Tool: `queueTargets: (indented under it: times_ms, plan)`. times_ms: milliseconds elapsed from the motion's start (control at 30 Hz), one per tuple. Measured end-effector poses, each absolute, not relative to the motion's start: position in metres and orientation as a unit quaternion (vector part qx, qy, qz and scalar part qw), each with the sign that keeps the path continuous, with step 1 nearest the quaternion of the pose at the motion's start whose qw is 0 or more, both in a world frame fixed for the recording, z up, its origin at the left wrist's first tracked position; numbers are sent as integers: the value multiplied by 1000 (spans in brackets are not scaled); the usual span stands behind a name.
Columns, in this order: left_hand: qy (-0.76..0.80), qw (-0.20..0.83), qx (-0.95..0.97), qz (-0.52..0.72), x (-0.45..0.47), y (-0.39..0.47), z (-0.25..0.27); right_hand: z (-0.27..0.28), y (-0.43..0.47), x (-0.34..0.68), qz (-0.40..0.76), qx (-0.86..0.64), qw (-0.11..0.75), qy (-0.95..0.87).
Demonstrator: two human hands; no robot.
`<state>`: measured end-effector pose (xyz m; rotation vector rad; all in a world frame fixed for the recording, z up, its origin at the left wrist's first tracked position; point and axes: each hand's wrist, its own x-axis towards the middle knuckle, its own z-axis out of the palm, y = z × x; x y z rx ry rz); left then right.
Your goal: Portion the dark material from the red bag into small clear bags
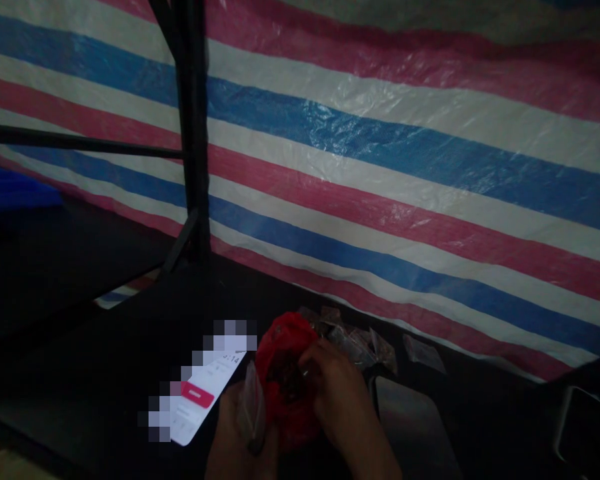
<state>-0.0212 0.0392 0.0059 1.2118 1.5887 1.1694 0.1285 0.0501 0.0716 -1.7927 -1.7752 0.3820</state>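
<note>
A red plastic bag (pixel 286 333) lies open on the dark table, with small dark pieces (pixel 287 380) inside it. My right hand (pixel 337 387) is at the bag's right side, its fingers pinched together over the dark pieces. Something small and shiny shows at those fingertips, too dim to name. At the bag's lower left, my left hand (pixel 227 427) is closed around a small clear plastic bag (pixel 253 403), which stands upright. Part of the left hand's fingers is hidden behind this clear bag.
Left of my hands lies a phone (pixel 205 393) with a lit screen. Several filled clear packets (pixel 360 343) and a flat clear packet (pixel 424 353) lie behind. A grey flat plate (pixel 415 423) sits to the right. A black frame post (pixel 193 133) stands before striped sheeting (pixel 380 133).
</note>
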Motion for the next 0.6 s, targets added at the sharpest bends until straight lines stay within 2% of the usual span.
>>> queueTargets:
  times_ms: [200,467,600]
  plan:
    - [616,361,485,506,-43,44,-13,65,60,130,132,-675,303,-659]
    - [645,294,485,513,-8,38,-10,55,69,114,155,-642,326,-676]
    - [609,354,450,549,-5,37,-7,54,68,107,179,-626,330,-684]
